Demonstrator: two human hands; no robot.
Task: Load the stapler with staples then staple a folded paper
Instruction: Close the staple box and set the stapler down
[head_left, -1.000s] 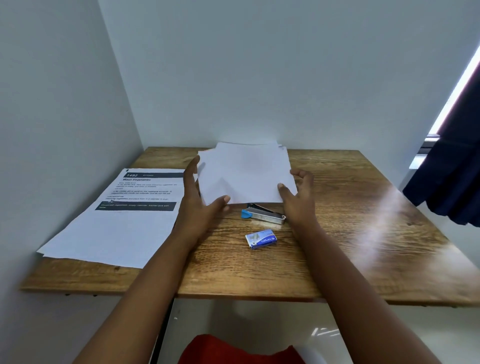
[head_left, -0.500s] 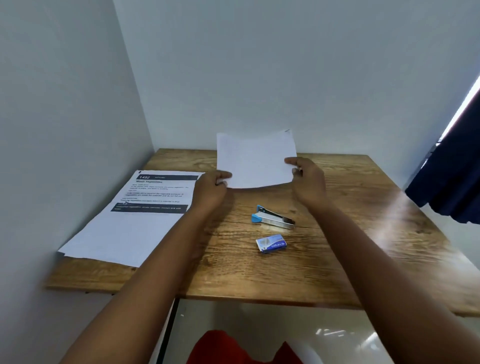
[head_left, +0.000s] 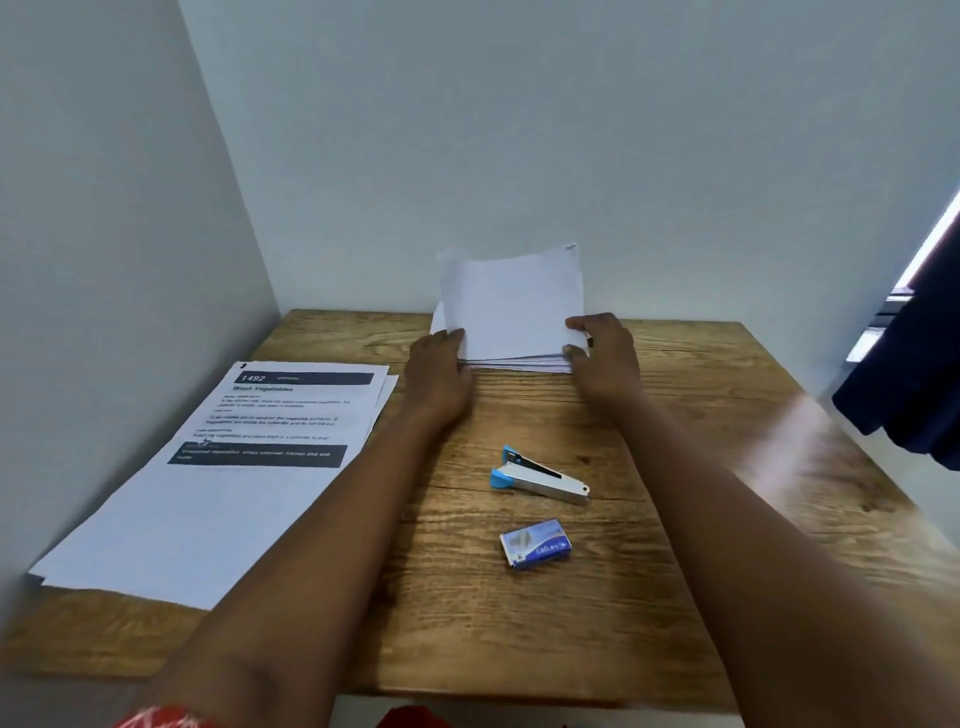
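- Soft, even daylight enters from the window (head_left: 930, 249) at the upper right, where the pane is blown out white.
- A pale streak of glare lies on the surface (head_left: 810, 457) near its right edge.
- Shadows are faint.
- Wide-angle bending and smearing blur the frame's edges and the forearms.

I see a table (head_left: 649, 597) of wood with a clear grain and a slight sheen where light falls on it. The stapler (head_left: 540, 475) looks like brushed metal with a blue plastic end. The staple box (head_left: 536, 544) is glossy printed cardboard. The paper stack (head_left: 511, 312) and printed sheets (head_left: 208, 493) are smooth, matt white paper.
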